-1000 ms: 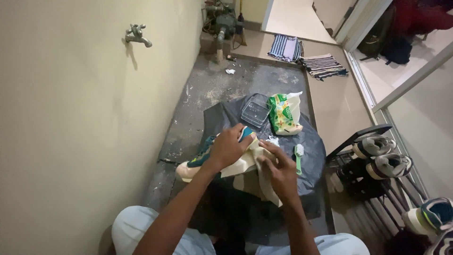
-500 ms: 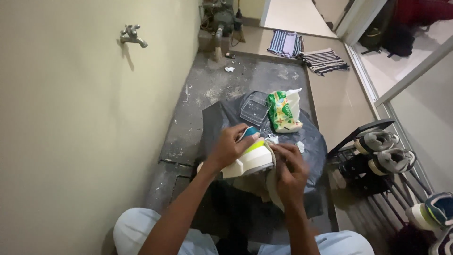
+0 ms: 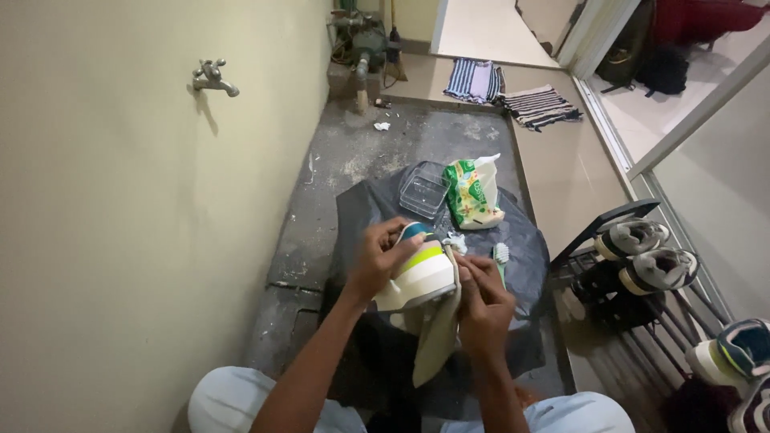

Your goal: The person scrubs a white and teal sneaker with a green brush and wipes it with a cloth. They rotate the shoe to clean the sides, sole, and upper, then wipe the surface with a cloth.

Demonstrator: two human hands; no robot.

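A pale wall (image 3: 120, 240) fills the left of the view, with a metal tap (image 3: 213, 77) fixed high on it, and a grey concrete floor (image 3: 361, 152) runs far toward a small pump (image 3: 365, 44) and two striped mats (image 3: 513, 92) lying beside each other. On the right a dark shoe rack (image 3: 634, 273) carries several pairs of sneakers (image 3: 650, 252). In the middle of the floor lies a dark plastic sheet (image 3: 521, 265), and on its far part stand a clear plastic box (image 3: 425, 192) and, touching it on the right, a green and yellow pouch (image 3: 472, 192). Nearer, above the sheet, the white shoe (image 3: 421, 277) with a green stripe and teal heel is held up on its side, sole toward the right. The left hand (image 3: 378, 261) is clenched around the shoe's far end, thumb on its upper. The right hand (image 3: 484, 309) grasps the shoe's near right edge, fingers pinched at the sole rim. A toothbrush (image 3: 500, 256) with a pale head lies on the sheet just right of the hands.
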